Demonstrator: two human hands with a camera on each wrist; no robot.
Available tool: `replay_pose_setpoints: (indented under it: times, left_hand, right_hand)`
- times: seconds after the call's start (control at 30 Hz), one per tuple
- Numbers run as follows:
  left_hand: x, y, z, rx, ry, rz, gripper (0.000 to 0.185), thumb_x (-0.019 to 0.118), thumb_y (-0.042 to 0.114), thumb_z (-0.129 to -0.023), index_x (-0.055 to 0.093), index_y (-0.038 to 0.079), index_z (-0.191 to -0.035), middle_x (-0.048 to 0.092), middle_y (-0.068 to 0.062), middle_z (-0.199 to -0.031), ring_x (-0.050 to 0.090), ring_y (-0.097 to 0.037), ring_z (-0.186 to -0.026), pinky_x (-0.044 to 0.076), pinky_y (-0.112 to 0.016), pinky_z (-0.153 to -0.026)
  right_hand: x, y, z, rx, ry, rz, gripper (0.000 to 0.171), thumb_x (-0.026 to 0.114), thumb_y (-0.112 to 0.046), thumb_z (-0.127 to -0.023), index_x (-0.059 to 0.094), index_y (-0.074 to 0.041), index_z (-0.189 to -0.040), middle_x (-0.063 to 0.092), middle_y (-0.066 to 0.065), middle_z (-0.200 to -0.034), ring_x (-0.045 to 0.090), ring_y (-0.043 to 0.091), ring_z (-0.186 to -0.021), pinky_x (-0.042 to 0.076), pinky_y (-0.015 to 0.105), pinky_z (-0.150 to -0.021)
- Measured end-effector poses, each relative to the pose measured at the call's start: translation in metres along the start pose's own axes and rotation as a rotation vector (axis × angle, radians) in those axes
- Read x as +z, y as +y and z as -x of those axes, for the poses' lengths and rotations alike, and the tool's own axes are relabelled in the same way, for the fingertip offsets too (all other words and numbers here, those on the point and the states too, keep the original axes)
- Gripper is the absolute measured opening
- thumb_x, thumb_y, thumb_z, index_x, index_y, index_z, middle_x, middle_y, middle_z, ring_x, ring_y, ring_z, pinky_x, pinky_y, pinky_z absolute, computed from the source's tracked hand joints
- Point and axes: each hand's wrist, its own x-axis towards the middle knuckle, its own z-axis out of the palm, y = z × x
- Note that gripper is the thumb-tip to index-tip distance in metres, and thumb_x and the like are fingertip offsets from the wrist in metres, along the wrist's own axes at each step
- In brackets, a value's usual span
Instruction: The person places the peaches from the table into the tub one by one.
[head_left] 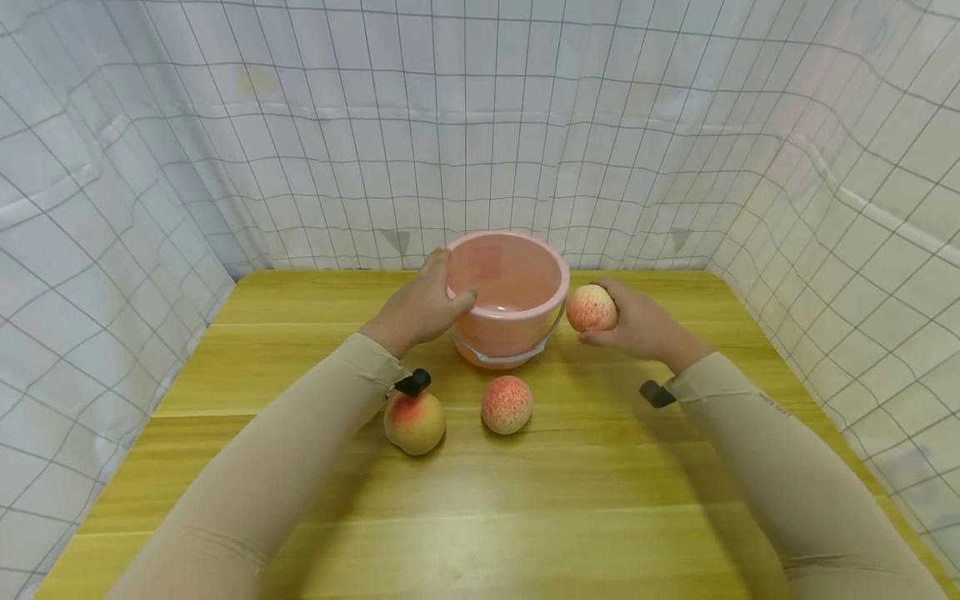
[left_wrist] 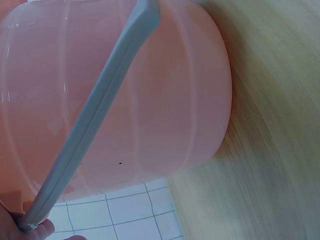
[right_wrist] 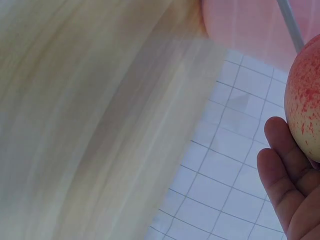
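Note:
A pink bucket [head_left: 501, 332] with a grey handle [left_wrist: 92, 117] stands upright toward the back of the table. My left hand [head_left: 422, 307] grips its left rim, thumb over the front edge; in the left wrist view only some fingertips show at the lower corner. Just right of the bucket, my right hand [head_left: 641, 325] holds a speckled red and cream peach [head_left: 591, 308] between thumb and fingers, raised near rim height. The same peach [right_wrist: 306, 95] is partly cut off in the right wrist view. The visible inside of the bucket is bare.
On the wooden table [head_left: 465, 517], a speckled peach [head_left: 507, 405] lies in front of the bucket. A yellow and red peach [head_left: 417, 427] sits beneath my left wrist, partly covered by the black wrist strap piece. Gridded white cloth [head_left: 480, 133] surrounds the back and sides.

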Motion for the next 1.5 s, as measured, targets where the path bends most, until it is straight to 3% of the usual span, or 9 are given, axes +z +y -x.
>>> replay_pose_setpoints:
  times: [0.23, 0.63, 0.83, 1.5]
  left_hand:
    - [-0.003, 0.002, 0.0, 0.004, 0.001, -0.006, 0.097, 0.049, 0.057, -0.1, 0.006, 0.006, -0.17, 0.01, -0.012, -0.178, 0.032, -0.038, -0.158, 0.033, -0.058, -0.125]
    - [-0.003, 0.002, 0.0, 0.007, -0.002, -0.011, 0.097, 0.048, 0.058, -0.1, 0.006, 0.005, -0.169, 0.009, -0.014, -0.178, 0.028, -0.037, -0.159, 0.03, -0.057, -0.127]
    - [-0.003, 0.001, 0.0, -0.001, -0.009, -0.017, 0.097, 0.046, 0.059, -0.1, 0.005, 0.005, -0.169, 0.006, -0.015, -0.178, 0.025, -0.038, -0.161, 0.028, -0.056, -0.128]
    - [0.001, -0.002, 0.0, 0.007, -0.009, 0.014, 0.096, 0.05, 0.057, -0.101, 0.004, 0.008, -0.17, 0.012, -0.01, -0.178, 0.038, -0.039, -0.154, 0.037, -0.058, -0.123]
  right_hand:
    - [-0.012, -0.007, -0.003, 0.015, 0.023, -0.034, 0.076, 0.088, -0.034, -0.087, 0.047, -0.017, -0.148, 0.067, 0.011, -0.126, 0.068, 0.03, -0.11, 0.056, 0.054, -0.094]
    - [-0.03, -0.013, -0.009, 0.01, 0.037, -0.123, 0.073, 0.086, -0.028, -0.089, 0.045, -0.012, -0.148, 0.062, 0.014, -0.132, 0.065, 0.033, -0.113, 0.056, 0.053, -0.096]
    - [-0.036, -0.018, -0.01, 0.011, 0.059, -0.1, 0.076, 0.086, -0.03, -0.089, 0.044, -0.012, -0.15, 0.062, 0.013, -0.133, 0.065, 0.032, -0.113, 0.056, 0.053, -0.095]
    - [-0.042, -0.044, -0.026, -0.026, 0.095, -0.12, 0.077, 0.087, -0.032, -0.088, 0.045, -0.012, -0.15, 0.062, 0.011, -0.135, 0.066, 0.03, -0.114, 0.058, 0.051, -0.095]
